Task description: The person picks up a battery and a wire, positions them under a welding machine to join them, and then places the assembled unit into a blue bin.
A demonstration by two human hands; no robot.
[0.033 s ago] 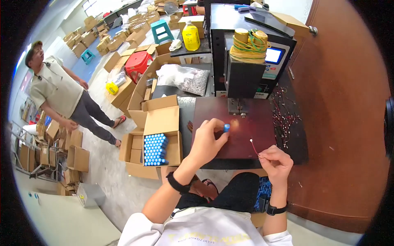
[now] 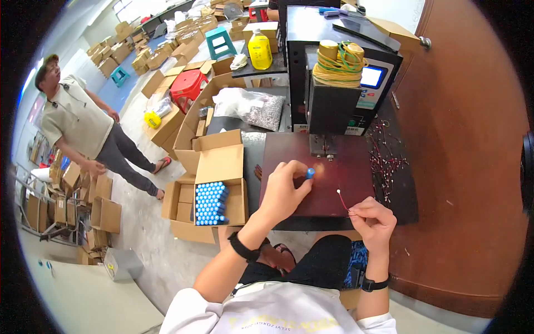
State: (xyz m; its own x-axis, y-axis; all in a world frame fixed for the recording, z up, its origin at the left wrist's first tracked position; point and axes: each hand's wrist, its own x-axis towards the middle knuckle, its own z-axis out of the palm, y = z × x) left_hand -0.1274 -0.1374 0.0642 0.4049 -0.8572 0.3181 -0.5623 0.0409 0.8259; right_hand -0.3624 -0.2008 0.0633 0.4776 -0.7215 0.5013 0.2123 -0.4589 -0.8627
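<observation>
1. Right now my left grip (image 2: 282,189) is closed around a blue cylindrical battery cell (image 2: 310,173), over the dark red board (image 2: 283,205) on the tabletop (image 2: 406,206); I cannot tell whether the cell touches the board.
2. From that grip the cell juts out to the right. It sits on my side of the two metal tips (image 2: 330,158) under the black machine (image 2: 334,103), slightly left of them and apart. Its long axis is foreshortened, so I cannot judge its tilt.
3. My right grip (image 2: 374,217) pinches a thin red wire (image 2: 345,202), which runs away from me and slightly left. Its white end (image 2: 338,191) lies to the right of the cell and closer to me, not touching it.
4. Of the two, my left grip is nearer the metal tips.
</observation>
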